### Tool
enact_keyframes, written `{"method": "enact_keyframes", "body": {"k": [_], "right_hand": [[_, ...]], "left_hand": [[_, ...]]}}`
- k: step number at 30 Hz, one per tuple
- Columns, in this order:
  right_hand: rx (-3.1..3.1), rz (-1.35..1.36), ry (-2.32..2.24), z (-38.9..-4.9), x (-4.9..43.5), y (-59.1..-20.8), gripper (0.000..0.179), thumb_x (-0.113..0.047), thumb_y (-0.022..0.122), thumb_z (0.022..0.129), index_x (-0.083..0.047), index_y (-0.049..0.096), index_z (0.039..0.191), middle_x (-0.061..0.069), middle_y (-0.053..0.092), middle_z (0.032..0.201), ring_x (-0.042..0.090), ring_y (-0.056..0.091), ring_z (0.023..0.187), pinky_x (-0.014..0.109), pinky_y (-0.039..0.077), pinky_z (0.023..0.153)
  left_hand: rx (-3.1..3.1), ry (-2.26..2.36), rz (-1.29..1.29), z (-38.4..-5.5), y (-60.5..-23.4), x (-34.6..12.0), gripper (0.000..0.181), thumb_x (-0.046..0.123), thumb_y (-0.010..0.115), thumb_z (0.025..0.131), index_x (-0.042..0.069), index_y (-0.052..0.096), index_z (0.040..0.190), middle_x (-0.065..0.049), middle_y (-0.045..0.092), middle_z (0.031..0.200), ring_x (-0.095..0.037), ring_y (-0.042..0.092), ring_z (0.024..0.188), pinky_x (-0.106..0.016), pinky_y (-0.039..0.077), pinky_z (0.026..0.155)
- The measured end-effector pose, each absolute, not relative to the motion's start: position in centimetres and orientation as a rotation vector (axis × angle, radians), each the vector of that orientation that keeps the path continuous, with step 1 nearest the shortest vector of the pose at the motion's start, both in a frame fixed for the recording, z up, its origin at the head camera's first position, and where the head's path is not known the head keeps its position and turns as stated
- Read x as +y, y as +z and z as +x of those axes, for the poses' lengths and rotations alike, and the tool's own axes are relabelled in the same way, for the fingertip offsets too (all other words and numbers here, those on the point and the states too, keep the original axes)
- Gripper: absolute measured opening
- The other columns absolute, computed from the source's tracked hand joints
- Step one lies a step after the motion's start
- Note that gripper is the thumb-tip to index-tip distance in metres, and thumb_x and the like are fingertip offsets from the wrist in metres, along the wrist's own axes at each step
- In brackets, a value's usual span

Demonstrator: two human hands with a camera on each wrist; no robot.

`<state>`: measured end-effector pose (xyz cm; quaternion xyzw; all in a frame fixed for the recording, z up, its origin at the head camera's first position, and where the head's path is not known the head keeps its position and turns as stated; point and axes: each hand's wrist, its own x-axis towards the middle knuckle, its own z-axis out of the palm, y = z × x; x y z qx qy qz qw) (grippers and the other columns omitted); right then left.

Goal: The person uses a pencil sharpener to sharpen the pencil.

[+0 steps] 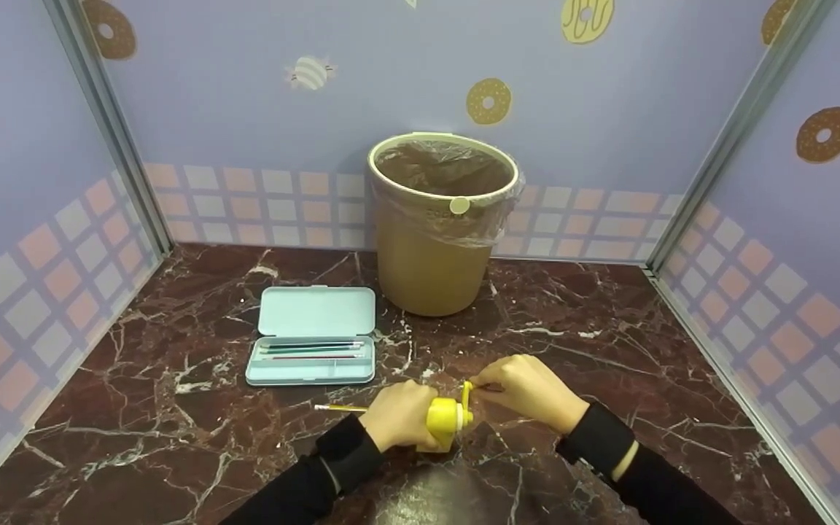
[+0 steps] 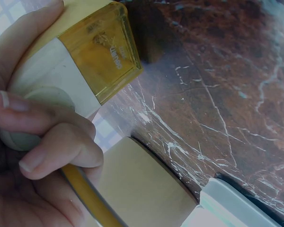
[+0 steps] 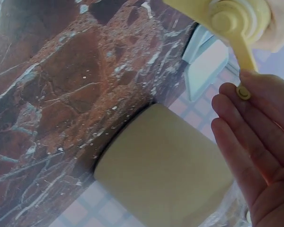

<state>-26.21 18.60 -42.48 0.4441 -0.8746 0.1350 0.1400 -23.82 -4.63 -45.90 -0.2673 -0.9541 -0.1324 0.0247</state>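
A yellow crank pencil sharpener (image 1: pixel 442 415) with a white front and a see-through shavings drawer (image 2: pixel 104 56) is gripped by my left hand (image 1: pixel 402 414). From its left side sticks out a yellow pencil (image 1: pixel 340 407) with a white eraser end; in the left wrist view the pencil (image 2: pixel 92 196) passes by my curled fingers. My right hand (image 1: pixel 522 390) pinches the knob end of the crank handle (image 3: pixel 244 54) between thumb and fingers. Much of the sharpener's body is hidden behind my left hand in the head view.
An open light-blue pencil case (image 1: pixel 310 370) with several pencils lies left of the hands on the dark marbled table (image 1: pixel 573 350). Behind them stands a tan trash bin (image 1: pixel 431 270) lined with a clear bag. Patterned walls (image 1: pixel 245 109) enclose the table at the back and sides.
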Motion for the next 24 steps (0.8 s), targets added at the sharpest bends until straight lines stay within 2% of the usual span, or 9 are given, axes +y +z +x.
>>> {"method": "enact_keyframes", "body": {"k": [10, 20, 24], "right_hand": [[-2.577, 1.285, 0.373, -27.7, 18.3, -44.6, 0.009, -0.014, 0.081, 0.085, -0.013, 0.082, 0.094, -0.001, 0.08, 0.084, 0.01, 0.072, 0.069, 0.025, 0.056, 0.061], [-2.603, 1.29, 0.381, -27.9, 18.1, -46.3, 0.004, -0.014, 0.08, 0.087, -0.015, 0.082, 0.091, -0.003, 0.08, 0.081, 0.008, 0.072, 0.068, 0.025, 0.057, 0.062], [-2.631, 1.3, 0.402, -27.7, 18.1, -47.0, 0.007, -0.011, 0.081, 0.085, -0.015, 0.082, 0.09, -0.003, 0.08, 0.082, 0.01, 0.073, 0.069, 0.025, 0.058, 0.063]], "left_hand": [[-2.954, -0.38, -0.825, -23.6, -45.8, -4.5, 0.05, 0.04, 0.096, 0.056, 0.01, 0.068, 0.085, -0.003, 0.071, 0.077, -0.02, 0.065, 0.068, -0.033, 0.056, 0.063], [-2.972, -0.394, -0.814, -23.8, -45.9, -4.6, 0.05, 0.04, 0.096, 0.057, 0.01, 0.068, 0.086, -0.003, 0.071, 0.079, -0.019, 0.064, 0.068, -0.033, 0.057, 0.064], [-2.979, -0.396, -0.806, -23.8, -46.0, -4.7, 0.05, 0.04, 0.097, 0.057, 0.01, 0.069, 0.087, -0.003, 0.071, 0.079, -0.019, 0.064, 0.069, -0.033, 0.057, 0.065]]}}
